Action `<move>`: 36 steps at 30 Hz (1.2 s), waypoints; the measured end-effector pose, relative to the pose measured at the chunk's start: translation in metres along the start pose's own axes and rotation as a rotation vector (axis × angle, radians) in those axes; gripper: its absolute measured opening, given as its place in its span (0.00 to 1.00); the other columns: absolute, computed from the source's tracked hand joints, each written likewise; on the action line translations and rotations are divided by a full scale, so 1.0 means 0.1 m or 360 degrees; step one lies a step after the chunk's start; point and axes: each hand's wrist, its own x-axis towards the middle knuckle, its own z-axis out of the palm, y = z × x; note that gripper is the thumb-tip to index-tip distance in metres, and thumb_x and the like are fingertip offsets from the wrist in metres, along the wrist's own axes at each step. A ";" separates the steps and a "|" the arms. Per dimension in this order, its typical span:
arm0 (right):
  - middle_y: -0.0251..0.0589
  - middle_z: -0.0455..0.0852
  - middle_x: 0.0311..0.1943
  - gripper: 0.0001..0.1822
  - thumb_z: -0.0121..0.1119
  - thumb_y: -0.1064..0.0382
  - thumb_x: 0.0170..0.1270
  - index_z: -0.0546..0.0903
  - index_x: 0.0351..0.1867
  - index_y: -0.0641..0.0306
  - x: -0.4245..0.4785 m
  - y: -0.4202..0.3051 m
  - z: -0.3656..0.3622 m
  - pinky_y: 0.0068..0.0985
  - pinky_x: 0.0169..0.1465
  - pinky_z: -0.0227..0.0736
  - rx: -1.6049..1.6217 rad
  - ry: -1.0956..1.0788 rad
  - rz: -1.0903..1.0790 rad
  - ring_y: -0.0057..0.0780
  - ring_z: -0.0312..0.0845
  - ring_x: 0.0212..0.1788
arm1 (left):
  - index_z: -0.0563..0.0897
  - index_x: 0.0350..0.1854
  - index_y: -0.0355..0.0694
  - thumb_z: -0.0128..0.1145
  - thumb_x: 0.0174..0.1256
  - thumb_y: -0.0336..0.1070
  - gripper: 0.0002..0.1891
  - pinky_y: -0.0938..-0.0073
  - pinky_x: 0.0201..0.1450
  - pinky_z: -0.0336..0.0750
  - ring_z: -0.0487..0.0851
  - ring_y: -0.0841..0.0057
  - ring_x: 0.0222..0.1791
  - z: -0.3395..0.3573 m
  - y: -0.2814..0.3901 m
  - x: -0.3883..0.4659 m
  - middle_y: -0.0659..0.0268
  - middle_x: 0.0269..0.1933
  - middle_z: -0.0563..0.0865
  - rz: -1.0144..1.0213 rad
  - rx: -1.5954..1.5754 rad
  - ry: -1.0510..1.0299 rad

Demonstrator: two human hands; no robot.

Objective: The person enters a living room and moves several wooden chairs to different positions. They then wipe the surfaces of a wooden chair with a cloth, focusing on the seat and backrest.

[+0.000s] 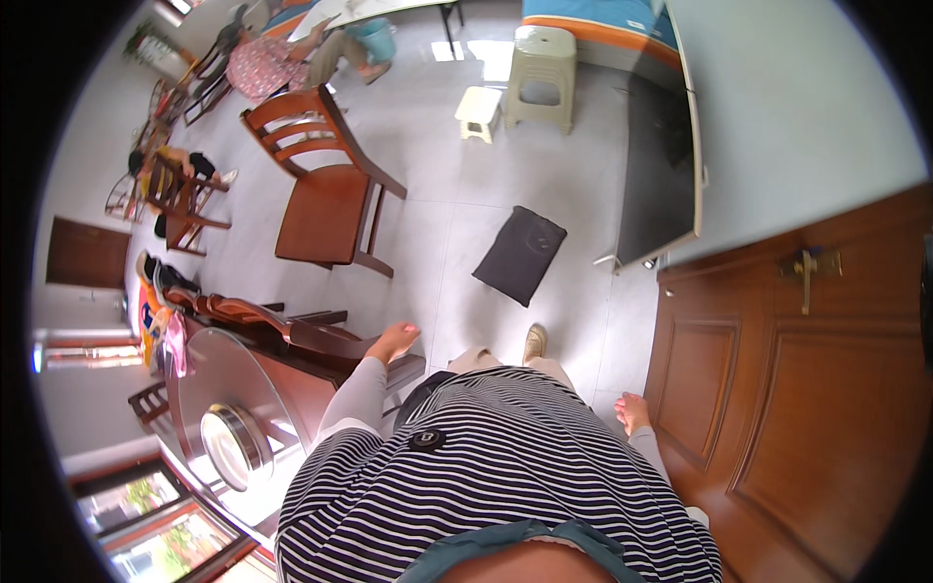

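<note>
My left hand [394,340] hangs beside the wooden chairs at the dining table, its fingers loosely curled, and nothing shows in it. My right hand [633,412] hangs low near the brown wooden door [736,393], fingers partly bent, with nothing visible in it. On the tiled floor ahead of my feet lies a flat dark grey cloth-like mat or cushion [520,255]. A brown wooden chair [321,211] stands ahead to the left. Farther off are a small white stool [479,106] and a taller pale plastic stool [541,73].
A large dark-screened television [660,160] leans or stands along the right wall. The glass-topped table [219,379] is close on my left. One person [270,69] sits far left near a blue bucket [377,40]; another [175,164] sits at the left wall.
</note>
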 end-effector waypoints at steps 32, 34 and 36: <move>0.31 0.80 0.26 0.11 0.57 0.56 0.63 0.81 0.36 0.62 0.40 -3.50 2.50 0.21 0.26 0.66 -0.1349 -0.0475 -0.0450 0.21 0.76 0.27 | 0.82 0.48 0.37 0.57 0.60 0.52 0.23 0.64 0.55 0.74 0.82 0.60 0.51 -0.31 -0.35 0.16 0.52 0.49 0.85 -0.0453 -0.0647 0.0330; 0.32 0.80 0.24 0.12 0.57 0.56 0.64 0.81 0.35 0.63 0.31 -3.64 2.51 0.21 0.25 0.65 -0.1443 -0.0478 -0.0456 0.22 0.74 0.25 | 0.83 0.47 0.38 0.57 0.60 0.52 0.22 0.64 0.55 0.74 0.82 0.60 0.51 -0.23 -0.31 0.25 0.53 0.49 0.85 -0.0490 -0.0664 0.0357; 0.32 0.80 0.24 0.12 0.57 0.56 0.64 0.81 0.36 0.63 0.30 -3.78 2.55 0.20 0.25 0.65 -0.1529 -0.0539 -0.0417 0.22 0.73 0.24 | 0.83 0.47 0.38 0.58 0.60 0.51 0.21 0.66 0.53 0.75 0.83 0.65 0.48 -0.24 -0.23 0.35 0.56 0.45 0.86 -0.0501 -0.0640 0.0383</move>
